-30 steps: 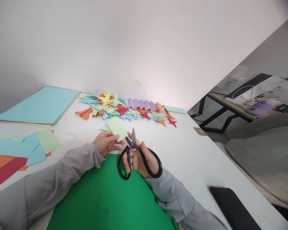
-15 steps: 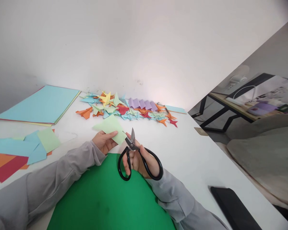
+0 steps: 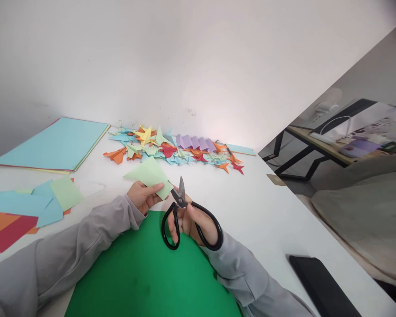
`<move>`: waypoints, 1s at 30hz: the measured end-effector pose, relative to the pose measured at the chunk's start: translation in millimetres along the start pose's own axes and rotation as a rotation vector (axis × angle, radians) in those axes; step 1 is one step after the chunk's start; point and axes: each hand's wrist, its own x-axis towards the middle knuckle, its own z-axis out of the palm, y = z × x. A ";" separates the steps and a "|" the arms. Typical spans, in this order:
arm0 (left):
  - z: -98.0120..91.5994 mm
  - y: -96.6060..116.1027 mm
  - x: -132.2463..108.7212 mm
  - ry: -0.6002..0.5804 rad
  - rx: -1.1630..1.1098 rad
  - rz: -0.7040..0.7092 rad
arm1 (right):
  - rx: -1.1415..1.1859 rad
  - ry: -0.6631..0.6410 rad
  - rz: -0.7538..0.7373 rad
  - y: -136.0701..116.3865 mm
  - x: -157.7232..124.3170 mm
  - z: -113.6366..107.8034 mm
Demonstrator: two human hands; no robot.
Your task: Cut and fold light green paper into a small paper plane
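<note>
My left hand [image 3: 144, 194] pinches a pale green sheet of paper [image 3: 150, 171] between thumb and fingers, above the table. In my right hand [image 3: 198, 222] is a pair of black-handled scissors [image 3: 181, 200], its blades spread apart and pointing up and away. The lower blade lies at the right edge of the paper; whether it passes under the sheet I cannot tell. Below both hands, a green sheet [image 3: 152, 268] covers the near side of the table. Some fingers of my right hand are hidden behind the scissors.
Folded paper shapes [image 3: 168, 149] in several colours lie along the wall. Loose paper pieces [image 3: 23, 202] are at the left, in front of a stack of large sheets [image 3: 53, 143]. A black flat object [image 3: 321, 284] lies at the right. Beyond the table stands another desk [image 3: 320, 143].
The pale green paper has shifted slightly left and its left corner shows more. The right thumb sits a little lower on the scissors. Otherwise little has moved.
</note>
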 end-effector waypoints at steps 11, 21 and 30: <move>-3.1 0.1 1.0 -0.019 0.047 -0.018 | 0.009 0.016 -0.019 2.2 0.1 3.3; -5.0 -3.1 2.9 -0.016 0.036 0.058 | -0.037 0.020 -0.030 4.2 1.4 -1.0; 4.8 0.6 -2.8 0.046 0.029 0.132 | 0.058 0.028 -0.064 6.8 4.8 -2.6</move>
